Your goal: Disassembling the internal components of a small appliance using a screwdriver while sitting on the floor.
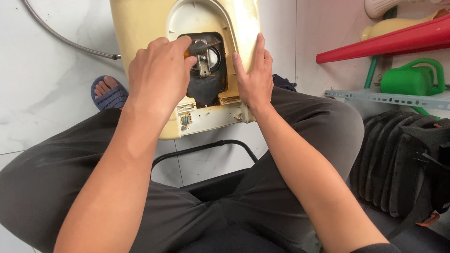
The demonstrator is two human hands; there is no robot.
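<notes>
A cream plastic appliance housing (140, 23) leans against my knees, its underside facing me. In its middle is a dark opening with a round metal part and a small bracket (205, 63). My left hand (157, 77) is curled over the opening's left edge, fingertips pinching something amber-coloured beside the bracket; what it is I cannot tell. My right hand (255, 75) lies flat and spread against the housing's right side, steadying it.
I sit on a black chair (211, 150) over white marble tiles. A foot in a blue sandal (108, 93) shows at left, with a grey hose (61, 37) behind. At right stand a green watering can (412, 79), a red plastic piece (389, 42) and a black ribbed bag (403, 159).
</notes>
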